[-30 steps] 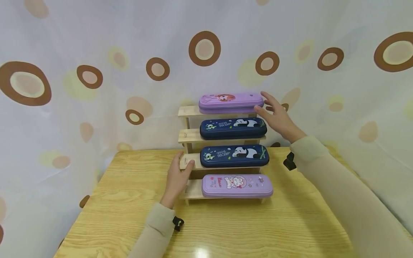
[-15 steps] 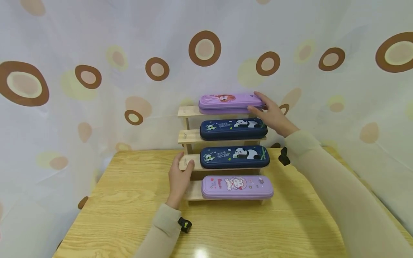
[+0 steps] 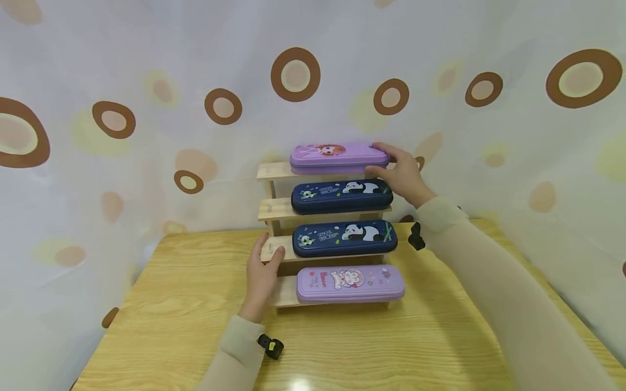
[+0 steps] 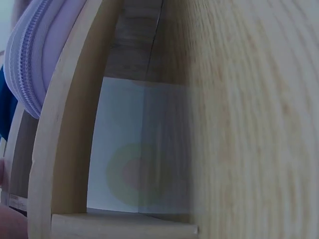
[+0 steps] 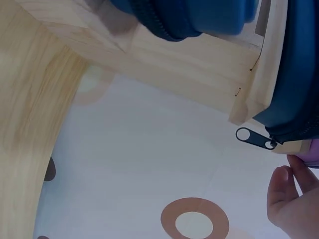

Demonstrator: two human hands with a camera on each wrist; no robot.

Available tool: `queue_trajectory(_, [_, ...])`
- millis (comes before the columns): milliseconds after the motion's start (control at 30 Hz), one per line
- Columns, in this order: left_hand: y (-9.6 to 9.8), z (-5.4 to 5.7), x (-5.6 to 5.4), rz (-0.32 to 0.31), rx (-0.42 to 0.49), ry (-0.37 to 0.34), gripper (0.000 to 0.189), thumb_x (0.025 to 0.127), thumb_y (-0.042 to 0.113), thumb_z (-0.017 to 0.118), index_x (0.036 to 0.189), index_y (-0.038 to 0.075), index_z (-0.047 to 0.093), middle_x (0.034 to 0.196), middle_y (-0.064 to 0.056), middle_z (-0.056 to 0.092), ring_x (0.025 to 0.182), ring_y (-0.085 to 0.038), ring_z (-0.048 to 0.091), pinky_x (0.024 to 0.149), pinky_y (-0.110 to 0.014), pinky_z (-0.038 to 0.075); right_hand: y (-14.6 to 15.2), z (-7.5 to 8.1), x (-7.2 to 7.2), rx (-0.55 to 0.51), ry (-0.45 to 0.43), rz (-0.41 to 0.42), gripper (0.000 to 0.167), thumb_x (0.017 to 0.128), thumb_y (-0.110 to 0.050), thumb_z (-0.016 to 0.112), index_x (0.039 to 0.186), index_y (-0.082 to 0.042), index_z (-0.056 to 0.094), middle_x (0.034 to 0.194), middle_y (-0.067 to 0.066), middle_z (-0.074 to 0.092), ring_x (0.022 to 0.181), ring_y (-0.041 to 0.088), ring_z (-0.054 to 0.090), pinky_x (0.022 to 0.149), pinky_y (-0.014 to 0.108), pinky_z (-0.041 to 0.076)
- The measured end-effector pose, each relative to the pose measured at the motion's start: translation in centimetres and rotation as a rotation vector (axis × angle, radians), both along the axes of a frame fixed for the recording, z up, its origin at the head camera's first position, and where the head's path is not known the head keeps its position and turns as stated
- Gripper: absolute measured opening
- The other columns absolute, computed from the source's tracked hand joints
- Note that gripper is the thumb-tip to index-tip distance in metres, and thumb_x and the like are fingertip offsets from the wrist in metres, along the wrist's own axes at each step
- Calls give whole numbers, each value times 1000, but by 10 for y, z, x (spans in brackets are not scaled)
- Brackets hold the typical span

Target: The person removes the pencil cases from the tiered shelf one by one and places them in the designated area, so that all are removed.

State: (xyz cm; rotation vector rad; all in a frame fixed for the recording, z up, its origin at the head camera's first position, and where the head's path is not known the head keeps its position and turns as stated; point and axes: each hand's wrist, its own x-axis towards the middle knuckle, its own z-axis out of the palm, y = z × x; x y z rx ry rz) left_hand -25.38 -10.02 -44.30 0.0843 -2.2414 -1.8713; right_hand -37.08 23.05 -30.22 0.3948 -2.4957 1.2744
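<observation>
A pale wooden stepped stand (image 3: pixel 275 171) holds a pencil case on each of its tiers. My right hand (image 3: pixel 405 175) grips the right end of the purple pencil case (image 3: pixel 313 160) on the top tier, thumb in front and fingers behind. That case has a red-haired figure printed on its lid. My left hand (image 3: pixel 260 277) holds the left end of a lower tier between thumb and fingers. Two navy panda pencil cases, an upper one (image 3: pixel 318 203) and a lower one (image 3: pixel 320 245), lie on the middle tiers. A lilac pencil case (image 3: pixel 318 290) with a rabbit print rests at the bottom.
The stand is on a wood-grain table (image 3: pixel 195 293). Behind it hangs a white curtain (image 3: pixel 171 60) with brown and yellow circles. In the right wrist view a dark zipper pull (image 5: pixel 255 138) dangles from a navy case.
My right hand has moved left and closed onto the end of the top purple case. The left hand stays at the stand. The whole head view has shifted slightly.
</observation>
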Motion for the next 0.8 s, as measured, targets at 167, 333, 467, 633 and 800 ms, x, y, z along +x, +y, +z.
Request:
queue_trajectory(167, [-3, -1, 2, -37, 131, -43, 62, 97, 28, 65, 152, 19, 38, 157, -7, 32, 144, -27, 25, 117, -44, 22, 8, 2, 11, -32, 37, -28, 66, 89, -32, 74, 148, -19, 48, 144, 11, 49, 121, 30, 48, 102, 48, 40])
queue_trajectory(333, [-3, 0, 4, -54, 183, -86, 63, 96, 28, 67, 152, 23, 37, 157, -6, 30, 144, -26, 26, 117, -42, 24, 24, 1, 25, -51, 46, -65, 67, 88, -34, 74, 148, -19, 48, 142, 11, 50, 114, 28, 49, 92, 39, 43])
queue_trajectory(467, [-4, 0, 4, -65, 164, -90, 62, 98, 30, 64, 153, 23, 35, 159, -6, 25, 147, -27, 18, 118, -47, 17, 37, 0, 35, -50, 44, -99, 68, 88, -36, 74, 148, -20, 48, 141, 10, 51, 114, 28, 50, 86, 32, 43])
queue_trajectory(633, [-4, 0, 5, -77, 145, -92, 61, 100, 30, 60, 154, 23, 33, 161, -5, 22, 148, -28, 13, 118, -51, 13, 55, -1, 48, -57, 24, -132, 71, 87, -40, 74, 149, -22, 46, 143, 10, 50, 118, 27, 49, 86, 32, 41])
queue_trajectory(800, [-4, 1, 5, -89, 153, -95, 61, 100, 31, 60, 154, 24, 33, 161, -5, 21, 148, -28, 13, 118, -51, 14, 71, -1, 60, -40, 3, -178, 72, 88, -46, 71, 151, -27, 43, 142, 11, 50, 120, 29, 49, 77, 34, 42])
